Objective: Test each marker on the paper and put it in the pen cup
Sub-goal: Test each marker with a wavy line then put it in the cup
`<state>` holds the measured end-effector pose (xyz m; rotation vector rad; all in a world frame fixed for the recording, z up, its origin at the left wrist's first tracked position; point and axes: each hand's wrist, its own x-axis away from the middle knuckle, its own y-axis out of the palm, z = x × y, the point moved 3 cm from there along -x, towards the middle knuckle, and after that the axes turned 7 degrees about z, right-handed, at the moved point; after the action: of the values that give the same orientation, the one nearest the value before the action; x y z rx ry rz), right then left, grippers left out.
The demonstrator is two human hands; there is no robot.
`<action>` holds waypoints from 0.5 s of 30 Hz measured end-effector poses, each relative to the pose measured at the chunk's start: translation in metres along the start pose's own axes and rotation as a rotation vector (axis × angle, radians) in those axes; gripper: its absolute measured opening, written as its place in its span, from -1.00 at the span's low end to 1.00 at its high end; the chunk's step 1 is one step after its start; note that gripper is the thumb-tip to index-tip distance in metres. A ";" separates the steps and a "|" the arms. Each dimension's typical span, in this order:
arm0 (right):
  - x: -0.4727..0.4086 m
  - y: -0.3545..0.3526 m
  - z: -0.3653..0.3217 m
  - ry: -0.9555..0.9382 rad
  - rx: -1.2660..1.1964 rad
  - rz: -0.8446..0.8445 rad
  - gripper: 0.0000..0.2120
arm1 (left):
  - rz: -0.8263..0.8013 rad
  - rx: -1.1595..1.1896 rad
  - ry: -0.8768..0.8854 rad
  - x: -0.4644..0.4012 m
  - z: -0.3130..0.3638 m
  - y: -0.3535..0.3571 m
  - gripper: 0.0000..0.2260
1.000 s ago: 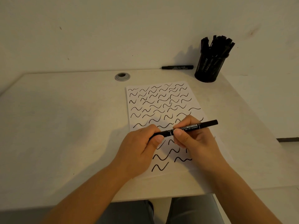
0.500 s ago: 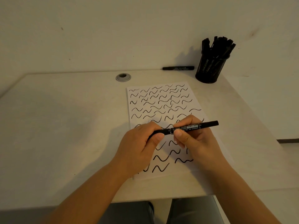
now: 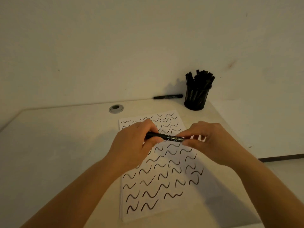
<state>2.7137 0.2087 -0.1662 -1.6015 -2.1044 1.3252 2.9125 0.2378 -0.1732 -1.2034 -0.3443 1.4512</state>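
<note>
Two hands hold one slim black marker (image 3: 166, 137) level above the squiggle-covered white paper (image 3: 164, 178). Left hand (image 3: 133, 145) wraps its grip around one end. Right hand (image 3: 209, 142) pinches the other.

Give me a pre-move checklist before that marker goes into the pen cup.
1. Marker held: ok, left hand and right hand both grip it above the paper.
2. Cap seated: cannot tell, fingers hide both ends.
3. Test squiggle made by this marker: cannot tell, the paper carries many alike.
4. Pen cup upright: ok, at the table's far right corner.
5. Room in the cup: cannot tell, it looks crowded with markers.
6. Markers left: not ok, a loose marker lies left of the cup.
</note>
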 end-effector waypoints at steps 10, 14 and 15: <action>-0.053 -0.015 0.023 -0.100 0.134 0.103 -0.92 | 0.093 0.007 0.197 -0.090 0.024 0.022 -0.74; -0.083 -0.037 0.052 0.051 -0.028 0.239 -0.76 | 0.028 -0.026 0.063 -0.136 -0.008 0.044 -0.73; -0.091 -0.044 0.059 0.077 -0.066 0.296 -0.67 | -0.008 -0.069 0.027 -0.147 -0.020 0.051 -0.74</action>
<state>2.6843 0.0997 -0.1368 -2.0201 -1.9417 1.2610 2.8725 0.0876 -0.1523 -1.2746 -0.3824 1.4246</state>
